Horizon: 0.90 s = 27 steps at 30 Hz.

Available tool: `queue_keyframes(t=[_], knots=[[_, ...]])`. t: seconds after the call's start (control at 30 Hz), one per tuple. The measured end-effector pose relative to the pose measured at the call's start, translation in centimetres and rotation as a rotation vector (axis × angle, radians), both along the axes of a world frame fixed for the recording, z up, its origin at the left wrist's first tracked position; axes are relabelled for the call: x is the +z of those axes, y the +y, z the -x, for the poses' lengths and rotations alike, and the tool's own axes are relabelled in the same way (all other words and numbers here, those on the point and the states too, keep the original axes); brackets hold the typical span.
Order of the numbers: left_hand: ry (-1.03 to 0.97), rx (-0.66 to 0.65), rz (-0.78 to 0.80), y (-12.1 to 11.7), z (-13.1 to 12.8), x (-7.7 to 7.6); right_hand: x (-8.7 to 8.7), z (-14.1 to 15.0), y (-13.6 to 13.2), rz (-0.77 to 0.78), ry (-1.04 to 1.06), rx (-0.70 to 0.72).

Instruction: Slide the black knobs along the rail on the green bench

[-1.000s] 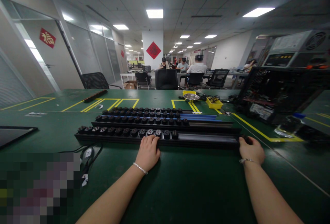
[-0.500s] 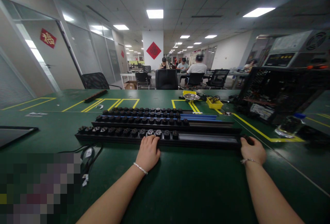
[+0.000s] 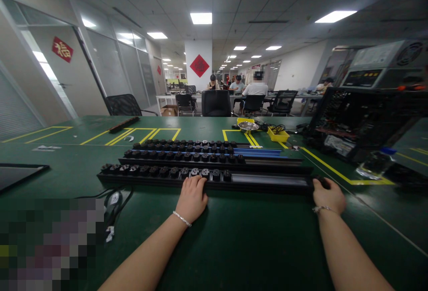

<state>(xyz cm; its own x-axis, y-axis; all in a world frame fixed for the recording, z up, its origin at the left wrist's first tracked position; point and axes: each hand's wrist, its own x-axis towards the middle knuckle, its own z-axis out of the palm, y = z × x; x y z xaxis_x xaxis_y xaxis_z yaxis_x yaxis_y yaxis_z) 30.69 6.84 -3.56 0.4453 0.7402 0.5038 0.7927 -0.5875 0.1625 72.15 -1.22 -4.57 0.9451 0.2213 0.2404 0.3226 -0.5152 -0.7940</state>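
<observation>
Three long black rails lie side by side on the green bench, each carrying a row of black socket modules on its left part. My left hand rests against the front side of the nearest rail, fingers curled onto it below the modules. My right hand is closed round the right end of that same rail, where a small black piece shows past the fingers. The middle rail and the far rail lie untouched behind.
A black open-frame machine stands at the right with a clear bottle in front of it. A yellow tray and a metal bowl sit at the back. Cables lie at the left; people sit at far tables.
My right hand has shifted slightly right along the rail's end. My left hand and the rails have stayed in place.
</observation>
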Motion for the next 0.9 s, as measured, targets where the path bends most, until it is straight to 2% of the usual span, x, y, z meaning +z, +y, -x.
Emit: queue_keyframes(t=[0.43,0.9], knots=[[0.002,-0.001,-0.019,0.0,0.0,0.0,0.2,0.3,0.2,0.035,-0.083,-0.022],[0.006,0.005,-0.009,0.1,-0.2,0.0,1.4,-0.9,0.1,0.218,-0.152,0.115]])
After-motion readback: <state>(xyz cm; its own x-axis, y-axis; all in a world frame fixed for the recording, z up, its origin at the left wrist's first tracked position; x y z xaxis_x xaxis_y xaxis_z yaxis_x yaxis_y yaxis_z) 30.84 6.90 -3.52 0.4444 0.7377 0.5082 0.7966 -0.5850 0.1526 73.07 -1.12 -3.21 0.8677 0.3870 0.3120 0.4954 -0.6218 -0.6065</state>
